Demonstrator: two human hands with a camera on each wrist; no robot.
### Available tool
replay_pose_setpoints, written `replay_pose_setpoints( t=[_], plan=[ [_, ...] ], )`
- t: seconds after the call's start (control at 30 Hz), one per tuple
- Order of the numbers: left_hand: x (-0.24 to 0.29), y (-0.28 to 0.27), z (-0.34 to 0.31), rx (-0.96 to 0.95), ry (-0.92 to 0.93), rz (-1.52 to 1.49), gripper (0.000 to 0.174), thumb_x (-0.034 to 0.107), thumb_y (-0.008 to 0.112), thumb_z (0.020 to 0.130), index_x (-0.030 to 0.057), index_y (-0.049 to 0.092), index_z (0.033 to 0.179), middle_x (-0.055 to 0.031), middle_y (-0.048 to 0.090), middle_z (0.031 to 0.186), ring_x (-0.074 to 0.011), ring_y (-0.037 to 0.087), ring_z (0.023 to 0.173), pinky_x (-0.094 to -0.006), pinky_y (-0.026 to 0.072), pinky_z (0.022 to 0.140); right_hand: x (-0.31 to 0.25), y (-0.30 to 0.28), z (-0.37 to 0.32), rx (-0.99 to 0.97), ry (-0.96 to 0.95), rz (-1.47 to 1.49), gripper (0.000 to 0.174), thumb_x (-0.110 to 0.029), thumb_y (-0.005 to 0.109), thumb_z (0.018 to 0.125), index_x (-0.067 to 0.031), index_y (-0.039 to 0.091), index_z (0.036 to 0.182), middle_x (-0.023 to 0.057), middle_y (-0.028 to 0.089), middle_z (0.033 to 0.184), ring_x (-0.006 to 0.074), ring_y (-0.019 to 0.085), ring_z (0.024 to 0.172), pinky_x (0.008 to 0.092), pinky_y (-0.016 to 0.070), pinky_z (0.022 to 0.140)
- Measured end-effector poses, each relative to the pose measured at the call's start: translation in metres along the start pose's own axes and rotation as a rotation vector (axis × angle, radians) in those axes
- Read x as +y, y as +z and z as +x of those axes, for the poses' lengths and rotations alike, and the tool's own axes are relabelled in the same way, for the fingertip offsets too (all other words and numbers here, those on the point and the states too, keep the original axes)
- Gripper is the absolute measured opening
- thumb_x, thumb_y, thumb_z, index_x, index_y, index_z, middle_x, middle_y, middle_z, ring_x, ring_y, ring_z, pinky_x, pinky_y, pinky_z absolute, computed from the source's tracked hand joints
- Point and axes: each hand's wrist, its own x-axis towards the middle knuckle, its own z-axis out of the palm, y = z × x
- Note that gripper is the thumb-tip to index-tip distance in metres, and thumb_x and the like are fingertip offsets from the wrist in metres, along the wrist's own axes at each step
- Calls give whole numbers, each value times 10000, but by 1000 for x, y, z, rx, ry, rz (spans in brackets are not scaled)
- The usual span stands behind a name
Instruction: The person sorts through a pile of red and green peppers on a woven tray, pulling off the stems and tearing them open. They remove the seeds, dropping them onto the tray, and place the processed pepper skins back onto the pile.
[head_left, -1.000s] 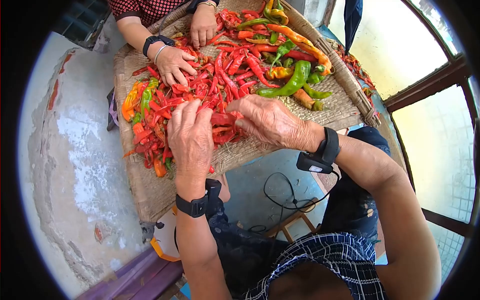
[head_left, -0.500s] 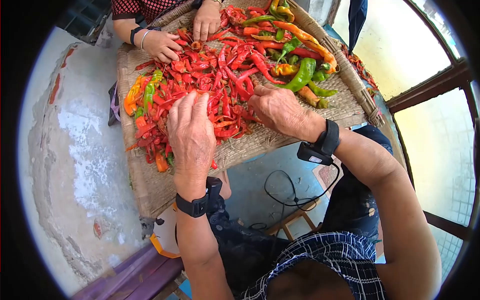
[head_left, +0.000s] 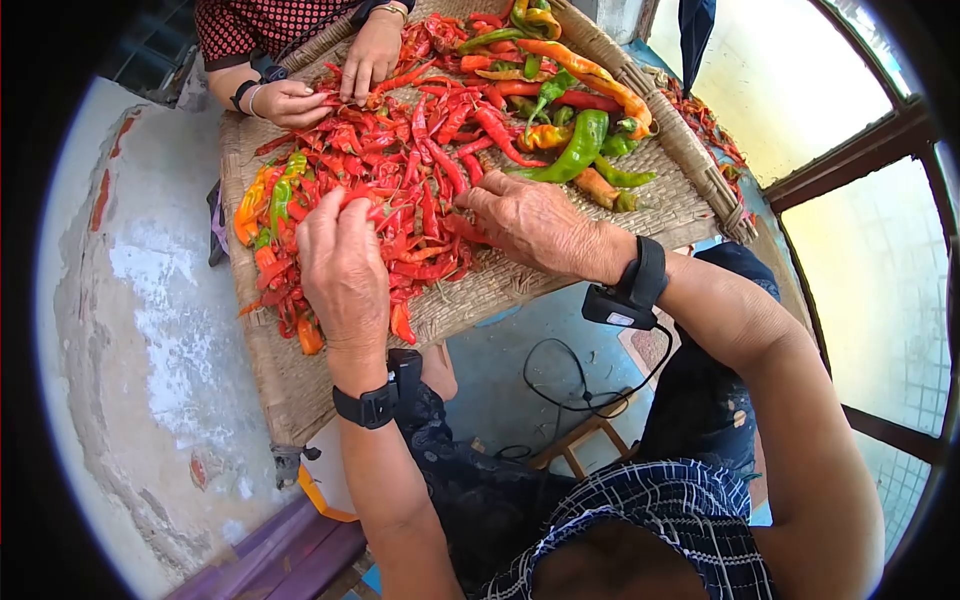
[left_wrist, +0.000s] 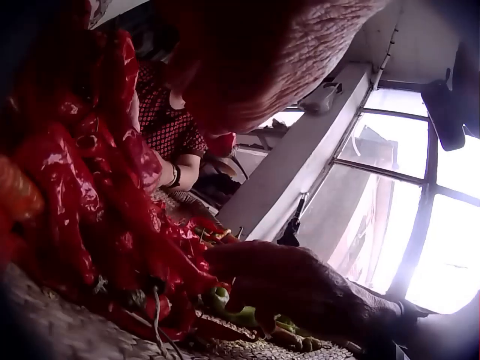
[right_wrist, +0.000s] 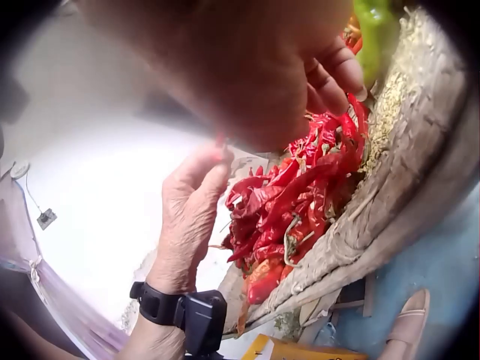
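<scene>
Head view: I sit at a broad woven tray with a big loose heap of red peppers spread across its middle and left, reaching toward my edge. The fingers of my left hand are down over the near left part of that heap; the right wrist view shows my thumb and finger pinching a red pepper, only a small red bit of it showing. The fingers of my right hand are bent over the near right edge of the heap, with red peppers right under the tips; whether they have hold of one, I cannot tell. Just beyond that hand lies a large green pepper, and farther off a long orange pepper slants among the mixed ones. Left of the heap lies a yellow-orange pepper. Across from me, another person's two hands work close together at the far left of the reds. I wear a black band on each wrist; a dark cable curls on the blue floor below.
</scene>
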Motion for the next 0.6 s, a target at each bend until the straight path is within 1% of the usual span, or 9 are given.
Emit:
replay_pose_setpoints(
  t=[0.03,0.07,0.13,0.23,0.33,0.37,0.4,0.47,0.6],
  plan=[
    [-3,-3,1,46,-18,78,267,4,610,837,36,644,1100,-130,588,1217,-326,546,1109,-423,461,955,3,3,-1,-85,62,-49,369,-149,624,848,-59,580,1203,154,583,1031,335,635,909,429,544,706],
    [-8,-4,1,92,-36,156,288,-4,602,839,38,639,1122,-129,575,1246,-325,531,1136,-422,450,972,1,4,0,-85,62,-46,369,-149,624,848,-59,580,1203,154,583,1031,335,635,909,429,544,706],
    [-15,-3,-2,43,-46,206,322,-9,576,848,47,625,1161,-137,548,1288,-331,493,1182,-427,425,1003,-6,6,3,-190,122,-213,359,-120,621,821,-49,585,1171,180,561,1092,334,631,930,428,545,751],
    [-17,3,-7,-71,-68,205,356,7,548,836,38,604,1186,-160,535,1294,-356,470,1201,-448,400,1026,-4,16,10,-236,158,-189,386,-126,613,822,-53,585,1200,187,559,1124,349,633,948,446,539,779],
    [-8,1,-8,-71,-36,139,349,5,553,825,27,609,1169,-167,540,1283,-353,476,1196,-448,400,1025,-3,14,16,-300,152,-123,393,-112,604,820,-52,587,1208,191,556,1144,361,638,948,454,537,780],
    [-5,2,-8,-54,-22,125,326,27,581,826,29,622,1149,-165,549,1270,-352,484,1188,-446,399,1026,-4,14,19,-354,207,-119,435,-76,588,825,-81,573,1260,136,566,1158,329,629,966,423,534,792],
    [-3,3,-8,-53,-25,125,326,27,581,826,29,622,1149,-165,549,1270,-352,484,1188,-446,399,1026,6,21,20,-356,205,-119,435,-76,588,825,-81,573,1260,136,566,1158,329,629,966,423,534,792],
    [2,4,-8,-83,17,50,307,54,613,829,30,633,1135,-160,557,1261,-352,491,1181,-445,405,1021,22,32,22,-298,-7,-72,362,-63,577,835,-52,605,1196,139,592,1068,338,617,954,417,521,803],
    [7,13,-10,-89,55,9,301,87,658,815,34,640,1111,-152,570,1227,-332,514,1162,-448,443,959,15,16,24,-330,99,-28,294,-52,563,848,-18,626,1133,139,603,997,350,609,924,419,515,798]
  ],
)
